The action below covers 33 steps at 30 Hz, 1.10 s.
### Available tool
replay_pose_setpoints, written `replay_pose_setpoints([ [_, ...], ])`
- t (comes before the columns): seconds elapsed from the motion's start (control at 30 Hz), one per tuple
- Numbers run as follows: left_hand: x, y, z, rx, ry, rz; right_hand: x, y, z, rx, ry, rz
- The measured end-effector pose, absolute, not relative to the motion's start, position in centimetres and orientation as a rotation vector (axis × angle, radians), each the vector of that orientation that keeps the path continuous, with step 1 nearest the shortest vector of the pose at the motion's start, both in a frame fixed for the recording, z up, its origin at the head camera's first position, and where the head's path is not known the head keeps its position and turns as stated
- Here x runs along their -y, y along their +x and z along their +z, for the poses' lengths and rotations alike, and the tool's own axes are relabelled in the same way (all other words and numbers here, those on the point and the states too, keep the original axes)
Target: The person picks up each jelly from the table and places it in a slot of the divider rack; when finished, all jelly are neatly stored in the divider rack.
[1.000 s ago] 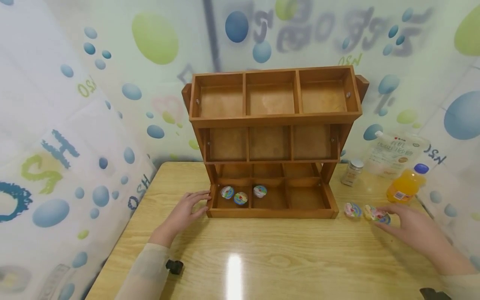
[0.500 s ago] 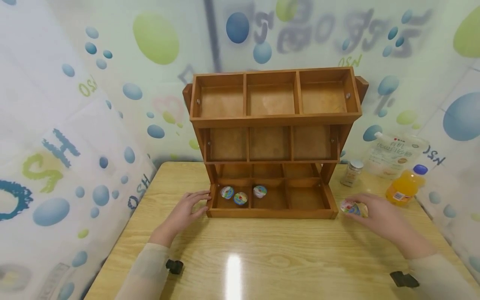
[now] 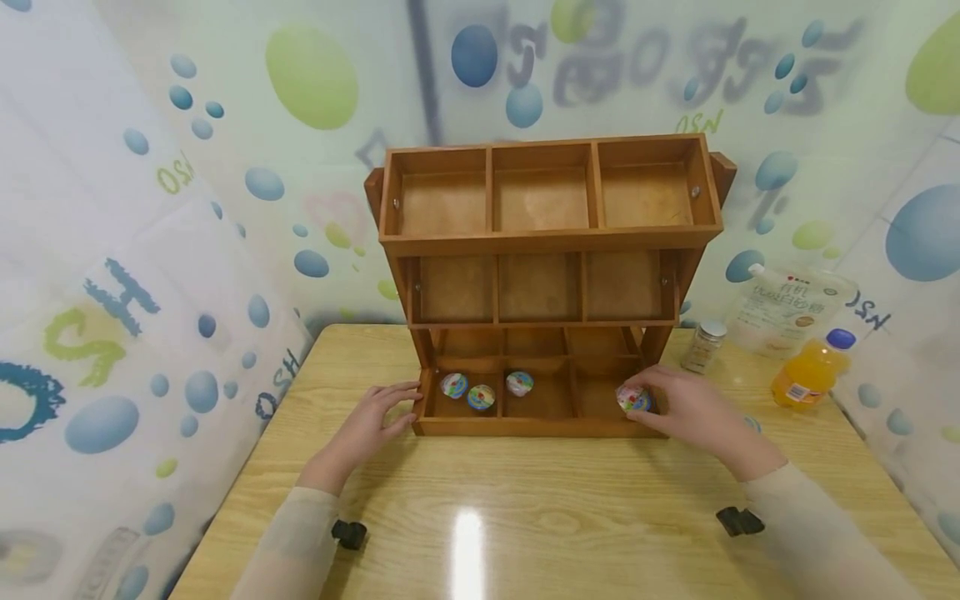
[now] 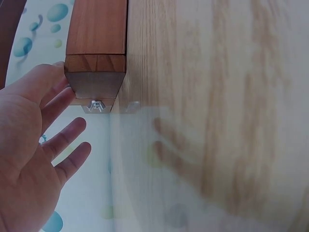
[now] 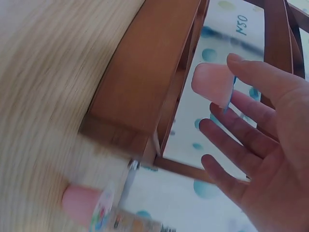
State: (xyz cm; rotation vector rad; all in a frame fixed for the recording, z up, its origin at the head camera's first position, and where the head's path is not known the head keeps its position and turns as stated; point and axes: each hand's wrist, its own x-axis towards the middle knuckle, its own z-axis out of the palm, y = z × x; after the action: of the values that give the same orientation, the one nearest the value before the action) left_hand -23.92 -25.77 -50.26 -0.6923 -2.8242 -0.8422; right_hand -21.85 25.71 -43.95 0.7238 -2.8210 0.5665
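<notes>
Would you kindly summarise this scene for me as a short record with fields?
Right hand: pinches a jelly cup over the bottom right compartment of the wooden rack
Left hand: touches the rack's left end
Bottom left compartment: two cups
Bottom middle compartment: one cup
Table, right side: at least one more cup, jar, orange drink bottle, pouch

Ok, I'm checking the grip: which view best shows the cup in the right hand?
The right wrist view: the cup is close up, its pink side showing as the right hand pinches it. The head view shows its printed lid, small; the left wrist view shows none.
</notes>
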Motion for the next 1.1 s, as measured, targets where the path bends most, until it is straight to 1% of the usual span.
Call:
replay_pose_setpoints([
  [0.23, 25.7, -24.0, -50.3, 2.838, -0.687, -0.868, -23.2, -23.5, -44.2, 2.849, 0.798, 0.679],
  [0.6, 25.8, -24.0, -50.4, 2.824, -0.691, -0.873, -19.0, -26.2, -44.4, 2.800, 0.997, 0.765],
  [0.87, 25.7, -23.9, -50.2, 2.826, -0.682, -0.875, -17.3, -27.8, -45.1, 2.774, 1.097, 0.821],
  [1.1, 25.7, -24.0, -50.4, 2.830, -0.683, -0.867, -16.8, -29.0, -46.6, 2.767, 1.164, 0.797],
])
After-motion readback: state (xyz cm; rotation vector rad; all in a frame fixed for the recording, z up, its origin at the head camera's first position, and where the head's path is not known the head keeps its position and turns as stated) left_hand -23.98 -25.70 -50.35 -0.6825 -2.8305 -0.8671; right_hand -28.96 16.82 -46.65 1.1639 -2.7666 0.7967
